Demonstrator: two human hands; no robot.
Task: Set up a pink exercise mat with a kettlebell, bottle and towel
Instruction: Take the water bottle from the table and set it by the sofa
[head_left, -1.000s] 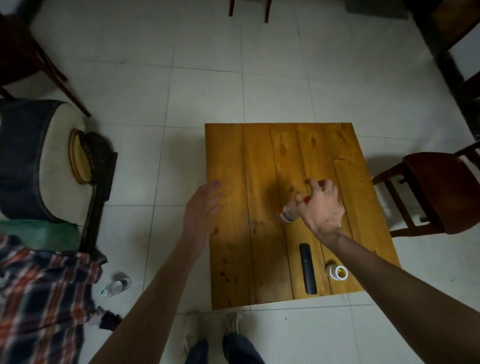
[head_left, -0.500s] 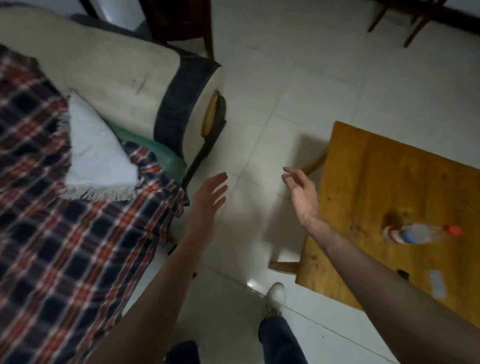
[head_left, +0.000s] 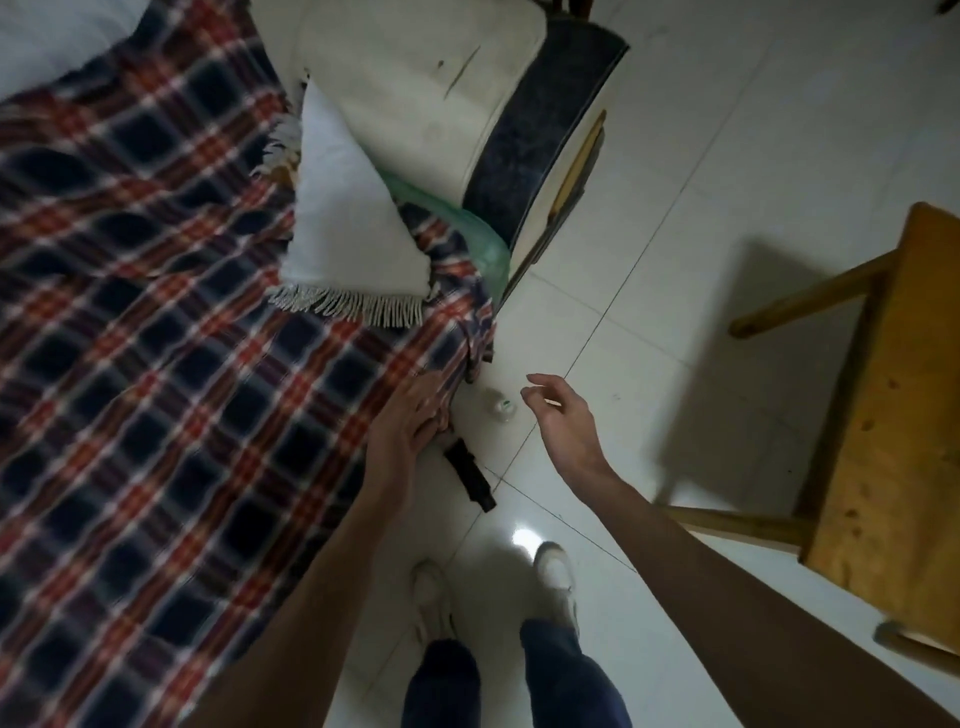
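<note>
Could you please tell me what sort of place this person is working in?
Probably a room in a home: a plaid blanket covers a bed or couch, a folded white towel lies on it, and a wooden table stands on the tiled floor.

A red, navy and white plaid blanket (head_left: 156, 322) carries a white fringed towel (head_left: 348, 234). The floor tiles (head_left: 727, 156) are glossy white, the wooden table (head_left: 904, 415) honey-yellow, the trousers (head_left: 566, 675) dark blue.
</note>
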